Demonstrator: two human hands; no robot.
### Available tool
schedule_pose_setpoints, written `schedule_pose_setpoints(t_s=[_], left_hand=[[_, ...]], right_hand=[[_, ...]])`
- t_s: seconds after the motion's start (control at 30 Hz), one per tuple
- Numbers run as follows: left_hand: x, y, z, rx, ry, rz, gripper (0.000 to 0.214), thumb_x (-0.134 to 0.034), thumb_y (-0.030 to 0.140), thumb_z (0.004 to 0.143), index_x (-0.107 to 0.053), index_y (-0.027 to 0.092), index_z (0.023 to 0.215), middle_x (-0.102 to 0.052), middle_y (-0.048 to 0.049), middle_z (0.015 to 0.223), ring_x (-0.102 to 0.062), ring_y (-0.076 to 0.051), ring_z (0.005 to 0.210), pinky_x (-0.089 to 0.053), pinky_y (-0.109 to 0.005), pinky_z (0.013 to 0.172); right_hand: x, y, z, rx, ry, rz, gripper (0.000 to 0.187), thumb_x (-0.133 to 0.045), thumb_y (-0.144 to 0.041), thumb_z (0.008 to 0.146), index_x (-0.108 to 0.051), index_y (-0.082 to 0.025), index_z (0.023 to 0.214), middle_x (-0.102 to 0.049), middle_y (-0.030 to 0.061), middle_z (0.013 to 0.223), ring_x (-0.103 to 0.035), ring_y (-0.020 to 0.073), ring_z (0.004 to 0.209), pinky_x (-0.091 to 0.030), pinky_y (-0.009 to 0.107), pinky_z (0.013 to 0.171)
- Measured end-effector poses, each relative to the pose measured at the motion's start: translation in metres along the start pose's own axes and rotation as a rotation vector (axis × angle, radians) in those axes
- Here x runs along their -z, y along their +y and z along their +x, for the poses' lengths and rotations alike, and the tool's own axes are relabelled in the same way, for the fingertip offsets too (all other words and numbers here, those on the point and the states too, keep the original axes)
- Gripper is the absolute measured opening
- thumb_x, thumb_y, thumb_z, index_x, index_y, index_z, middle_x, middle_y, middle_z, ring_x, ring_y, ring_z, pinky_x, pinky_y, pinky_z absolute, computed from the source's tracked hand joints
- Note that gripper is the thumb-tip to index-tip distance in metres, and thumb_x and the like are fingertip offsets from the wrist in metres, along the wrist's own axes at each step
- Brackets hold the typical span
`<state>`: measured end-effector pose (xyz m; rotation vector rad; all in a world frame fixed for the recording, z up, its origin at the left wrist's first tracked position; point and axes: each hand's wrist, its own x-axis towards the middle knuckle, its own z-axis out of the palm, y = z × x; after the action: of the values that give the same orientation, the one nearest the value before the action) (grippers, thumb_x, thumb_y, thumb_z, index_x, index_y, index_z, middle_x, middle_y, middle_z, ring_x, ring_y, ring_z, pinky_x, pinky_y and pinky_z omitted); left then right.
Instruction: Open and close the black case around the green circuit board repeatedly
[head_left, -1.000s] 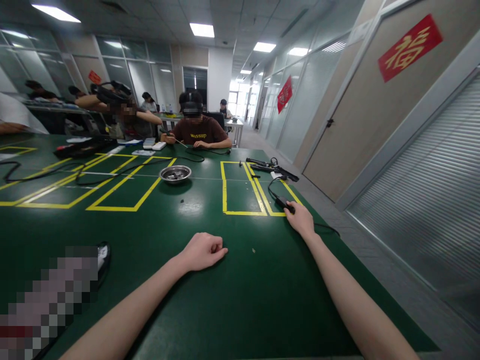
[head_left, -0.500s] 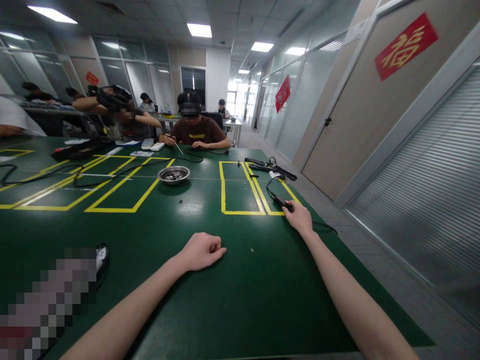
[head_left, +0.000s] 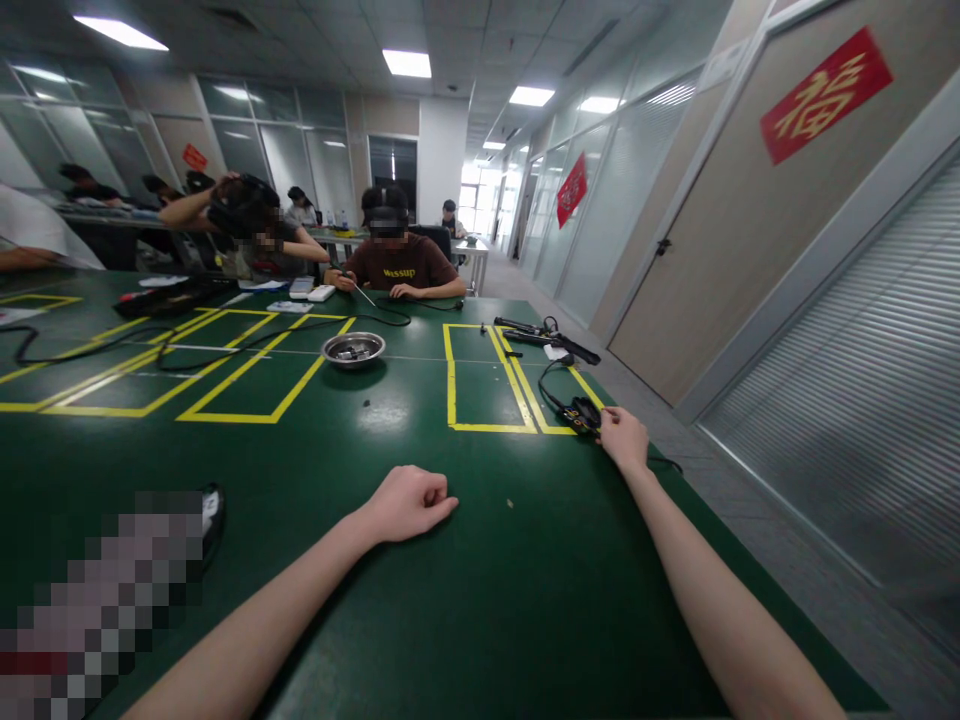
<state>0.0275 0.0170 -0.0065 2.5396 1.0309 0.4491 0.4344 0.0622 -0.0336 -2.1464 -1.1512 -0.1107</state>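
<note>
My left hand (head_left: 412, 503) rests on the green table in a loose fist, with nothing visible in it. Farther right, my right hand (head_left: 624, 437) pinches the edge of a small black corded device (head_left: 580, 413), whose face shows small yellow-orange marks. Its exact kind is not clear. A thin black cable runs from the device toward long black tool-like parts (head_left: 551, 340) lying beyond it. Beside those parts is a small white piece (head_left: 556, 353). The fingertips of my right hand are partly hidden behind the hand and the device.
A steel bowl (head_left: 354, 351) holding small metal pieces stands mid-table. Yellow tape (head_left: 491, 428) outlines rectangles on the green table (head_left: 480, 620). Across it sits a person (head_left: 397, 265) holding a thin tool. A pixelated object (head_left: 112, 600) lies at lower left. The table's right edge borders the aisle.
My right hand has moved slightly right and turned the black device, so its marked face now shows. My left hand stays in its loose fist. The view has shifted a little.
</note>
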Motion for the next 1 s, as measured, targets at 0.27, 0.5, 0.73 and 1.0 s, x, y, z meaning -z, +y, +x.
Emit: schedule_pose_setpoints(t_s=[0.27,0.5,0.73,1.0], left_hand=[[0.001,0.001,-0.001,0.004,-0.005,-0.021,0.033,-0.059,0.036,0.092,-0.057,0.019,0.064,-0.057,0.0037,0.057,-0.052,-0.012,0.054,-0.034,-0.024,0.059],[0.002,0.002,0.0,0.006,-0.011,-0.041,0.032,-0.06,0.036,0.091,-0.058,0.019,0.064,-0.057,0.0037,0.056,-0.053,-0.012,0.054,-0.035,-0.024,0.06],[0.001,0.002,0.0,0.011,-0.007,-0.04,0.031,-0.061,0.035,0.091,-0.06,0.018,0.065,-0.057,0.0041,0.056,-0.052,-0.011,0.053,-0.033,-0.024,0.059],[0.0,0.004,0.0,-0.007,0.029,-0.07,0.027,-0.062,0.032,0.09,-0.062,0.018,0.068,-0.06,0.0035,0.061,-0.054,-0.011,0.057,-0.034,-0.023,0.059]], right_hand=[[0.003,-0.011,-0.004,0.141,-0.07,-0.039,0.033,-0.07,-0.048,0.078,-0.079,-0.017,0.088,-0.071,0.0119,0.093,-0.067,0.0277,0.084,-0.05,0.034,0.071],[0.009,-0.009,0.003,0.138,0.008,-0.027,0.051,-0.073,-0.052,0.074,-0.079,-0.012,0.104,-0.072,0.0143,0.093,-0.067,0.0314,0.088,-0.051,0.037,0.075],[0.006,-0.014,-0.003,0.1,-0.082,-0.087,0.031,-0.067,-0.027,0.076,-0.08,-0.018,0.103,-0.076,0.0147,0.101,-0.07,0.03,0.087,-0.049,0.033,0.069],[-0.004,-0.06,-0.056,0.342,-0.307,0.027,0.017,-0.065,-0.023,0.08,-0.079,-0.019,0.088,-0.078,0.0091,0.095,-0.07,0.026,0.087,-0.047,0.029,0.068]])
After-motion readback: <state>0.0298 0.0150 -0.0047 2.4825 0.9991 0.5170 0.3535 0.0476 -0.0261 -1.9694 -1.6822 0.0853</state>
